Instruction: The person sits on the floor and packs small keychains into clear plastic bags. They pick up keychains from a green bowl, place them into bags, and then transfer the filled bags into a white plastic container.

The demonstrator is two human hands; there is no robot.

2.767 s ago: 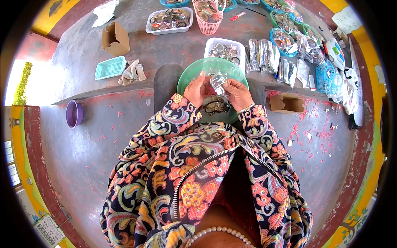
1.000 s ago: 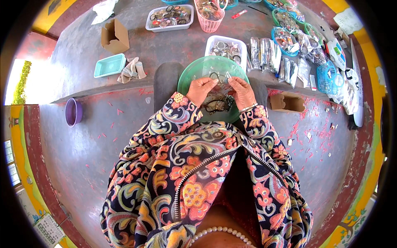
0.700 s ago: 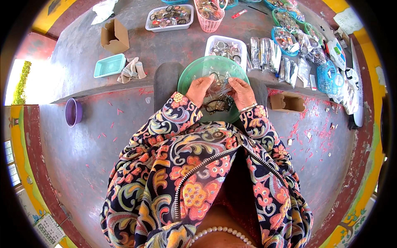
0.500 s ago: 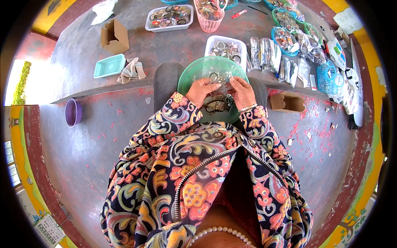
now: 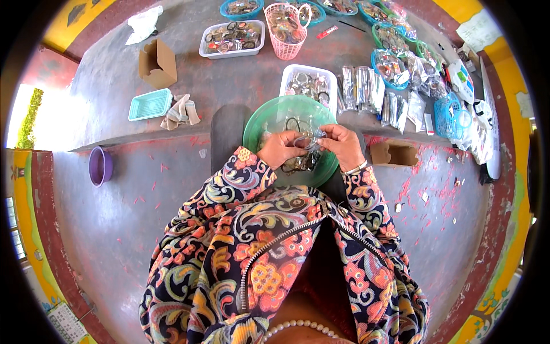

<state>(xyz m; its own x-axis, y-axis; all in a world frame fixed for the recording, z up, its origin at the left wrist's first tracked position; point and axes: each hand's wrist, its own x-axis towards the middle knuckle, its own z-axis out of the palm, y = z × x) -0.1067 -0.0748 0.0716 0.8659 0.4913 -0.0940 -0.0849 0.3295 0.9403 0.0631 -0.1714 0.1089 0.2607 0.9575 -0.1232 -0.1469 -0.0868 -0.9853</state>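
Observation:
My left hand [image 5: 279,150] and my right hand [image 5: 342,144] meet over a green plastic bowl [image 5: 269,117] in front of me. Between their fingertips they hold a small clear plastic packet [image 5: 306,140] with small dark pieces in it. Both hands pinch the packet from either side. More small dark rings and metal pieces [image 5: 298,165] lie in the bowl under my hands. Patterned floral sleeves cover both forearms.
A white tray of small parts [image 5: 310,83] sits just beyond the bowl, beside a row of filled clear packets [image 5: 366,92]. Further off are a pink basket [image 5: 286,24], another white tray [image 5: 231,39], open cardboard boxes [image 5: 157,63] [image 5: 399,153], a teal tray [image 5: 149,104] and a purple cup [image 5: 100,166].
My hands have lowered from near my chest into the bowl, still working the clear packet between them. Over the last second they barely move.

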